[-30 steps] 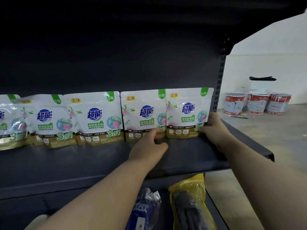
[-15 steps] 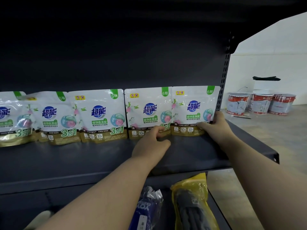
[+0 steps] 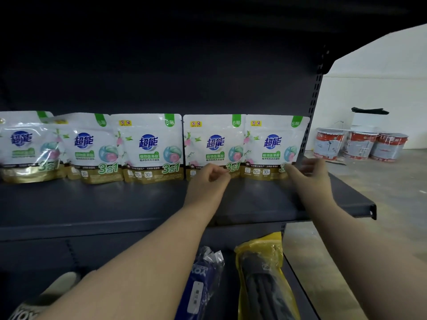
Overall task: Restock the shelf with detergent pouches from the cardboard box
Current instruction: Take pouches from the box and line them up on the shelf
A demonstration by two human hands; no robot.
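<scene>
Several white detergent pouches with blue logos and gold bases stand in a row at the back of the dark grey shelf (image 3: 115,204). The rightmost pouch (image 3: 275,144) stands upright beside the shelf post. My right hand (image 3: 307,176) is at its lower right corner, fingers apart, thumb touching the corner. The pouch to its left (image 3: 213,142) also stands upright. My left hand (image 3: 208,183) is in front of that pouch's base with its fingers curled in and nothing in them. The cardboard box is out of view.
The perforated shelf post (image 3: 314,107) marks the right end. On the lower shelf lie a blue pack (image 3: 201,278) and a yellow pack (image 3: 261,273). Three paint buckets (image 3: 360,146) stand on the concrete floor at right. A slipper (image 3: 46,296) shows bottom left.
My right hand has loosened from the rightmost pouch's corner and spread its fingers. My left hand's fingers have curled in near the neighbouring pouch's base. Both pouches stay upright.
</scene>
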